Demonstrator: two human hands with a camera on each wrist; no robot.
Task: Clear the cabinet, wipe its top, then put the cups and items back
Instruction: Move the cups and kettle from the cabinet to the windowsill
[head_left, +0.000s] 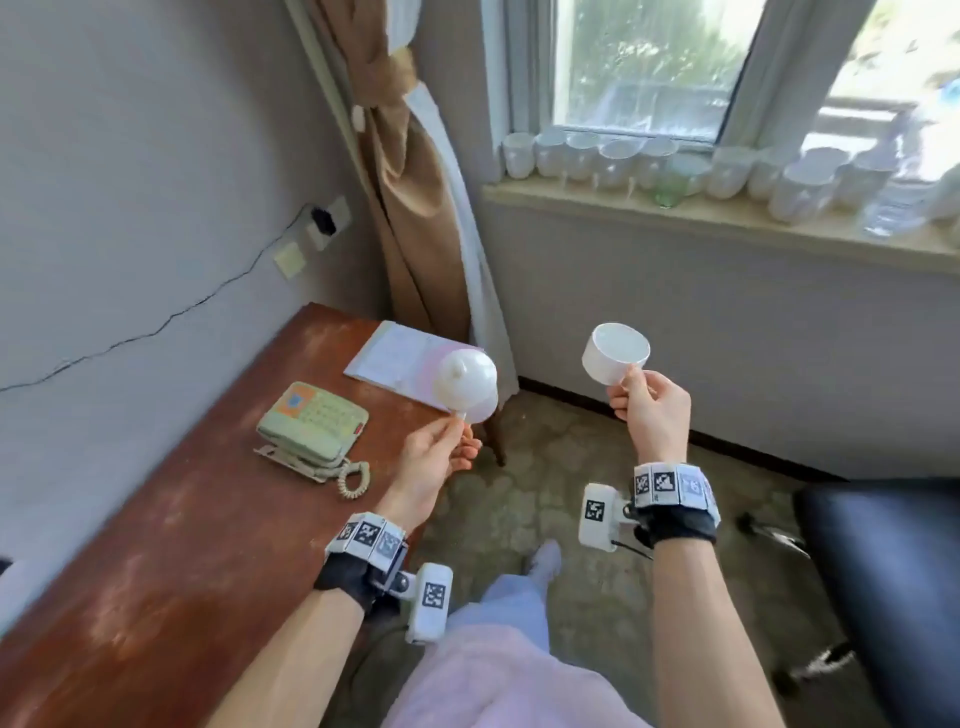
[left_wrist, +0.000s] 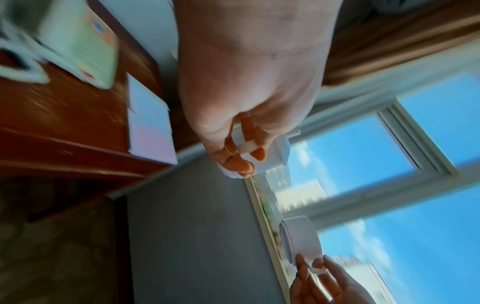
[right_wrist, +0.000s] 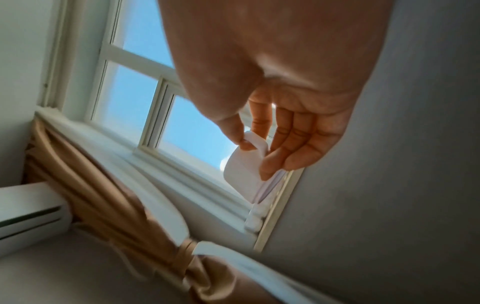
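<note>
My left hand pinches the handle of a white lidded cup, held in the air over the far right corner of the red-brown cabinet top. The left wrist view shows that hand with its fingers curled round the handle of the lidded cup. My right hand holds an open white cup by its handle, out over the floor below the windowsill. In the right wrist view, thumb and forefinger of the right hand pinch the handle of that cup.
A pale green telephone and a paper pad lie on the cabinet. Several white cups and a green glass line the windowsill. A tied brown curtain hangs in the corner. A black seat stands at right.
</note>
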